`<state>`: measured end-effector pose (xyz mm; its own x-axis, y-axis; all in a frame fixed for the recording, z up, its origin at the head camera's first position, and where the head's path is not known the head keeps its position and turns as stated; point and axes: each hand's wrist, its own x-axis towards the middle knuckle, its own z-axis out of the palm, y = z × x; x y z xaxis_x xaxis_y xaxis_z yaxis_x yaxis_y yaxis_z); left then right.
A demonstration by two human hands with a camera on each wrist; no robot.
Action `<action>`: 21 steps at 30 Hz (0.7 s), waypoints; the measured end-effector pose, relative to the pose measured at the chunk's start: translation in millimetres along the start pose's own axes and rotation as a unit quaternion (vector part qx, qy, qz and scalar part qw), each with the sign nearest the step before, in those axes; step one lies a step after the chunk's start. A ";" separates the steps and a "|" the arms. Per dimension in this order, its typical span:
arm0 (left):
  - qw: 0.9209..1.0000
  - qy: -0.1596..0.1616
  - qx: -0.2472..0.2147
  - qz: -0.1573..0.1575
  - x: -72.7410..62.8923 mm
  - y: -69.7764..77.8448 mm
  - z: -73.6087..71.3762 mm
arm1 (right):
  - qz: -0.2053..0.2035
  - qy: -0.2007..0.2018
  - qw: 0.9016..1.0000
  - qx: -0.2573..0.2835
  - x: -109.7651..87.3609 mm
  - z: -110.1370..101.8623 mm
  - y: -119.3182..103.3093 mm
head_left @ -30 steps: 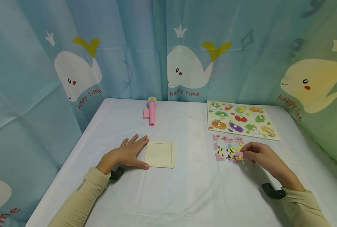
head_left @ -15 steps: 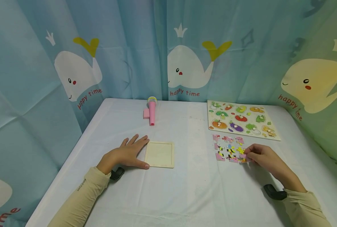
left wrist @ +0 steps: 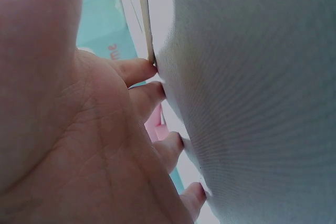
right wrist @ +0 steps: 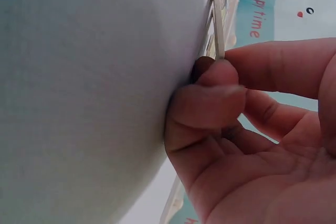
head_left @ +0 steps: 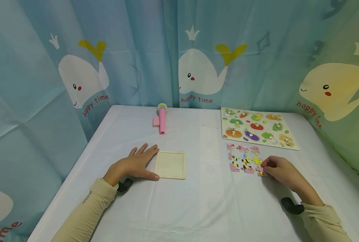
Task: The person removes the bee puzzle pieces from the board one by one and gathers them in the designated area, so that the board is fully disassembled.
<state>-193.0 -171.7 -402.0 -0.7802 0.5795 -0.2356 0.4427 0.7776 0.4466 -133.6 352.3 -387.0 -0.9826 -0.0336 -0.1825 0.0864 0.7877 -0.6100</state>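
Observation:
My left hand [head_left: 137, 165] rests on the table with its fingers spread, at the left side of a square wooden puzzle frame [head_left: 169, 164]. Its index fingertip and thumb touch the frame's left corners. On the right, my right hand [head_left: 283, 171] pinches a pink jigsaw piece [head_left: 260, 170] between thumb and index finger. In the right wrist view this jigsaw piece [right wrist: 218, 24] stands tilted, one edge close to the cloth. The other jigsaw pieces [head_left: 245, 159] lie in three spaced rows, pink with yellow and black bees, just left of that hand.
Behind the pieces lies a vegetable peg board [head_left: 256, 126]. At the back left are a pink toy microphone [head_left: 162, 119] and a small pink block [head_left: 156, 121] beside it. A white cloth [head_left: 203, 201] covers the table, and a blue whale-print curtain [head_left: 155, 60] hangs along the back.
My right hand has drawn the pinched jigsaw piece slightly right and down, away from the yellow piece it overlapped, to the lower right corner of the rows. The left hand has not moved.

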 end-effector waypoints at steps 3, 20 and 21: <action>1.000 0.000 0.000 0.000 0.4 0.3 0.0 | 0.004 -0.001 1.000 -0.008 -0.4 0.4 -0.7; 1.000 0.002 -0.013 0.007 1.4 -1.0 1.7 | -0.027 0.052 0.997 -0.051 4.9 1.4 -11.9; 1.000 0.003 -0.016 0.006 1.5 -1.1 1.9 | -0.033 0.060 0.996 -0.055 6.5 1.7 -14.8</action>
<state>-193.8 -171.3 -404.5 -0.7780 0.5868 -0.2246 0.4377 0.7626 0.4763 -141.0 339.4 -380.4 -0.9987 -0.0185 -0.0466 0.0090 0.8488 -0.5287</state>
